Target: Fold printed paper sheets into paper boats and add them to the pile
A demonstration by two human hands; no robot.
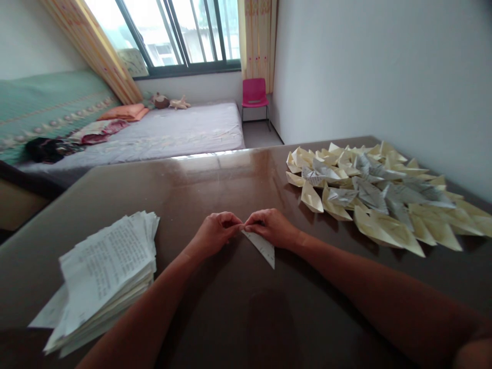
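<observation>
Paper folded into a white, marked triangle (pixel 264 249) is over the glossy brown tabletop (pixel 192 189), its tip pinched by the left hand (pixel 218 231) and the right hand (pixel 272 226), and I, watching remotely, judge that uneven tugging could skew its crease or tear that corner.

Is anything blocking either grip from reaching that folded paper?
Nothing visible: the left grip and right grip both pinch the folded paper. Paper boats lie off right, a paper stack off left.
</observation>
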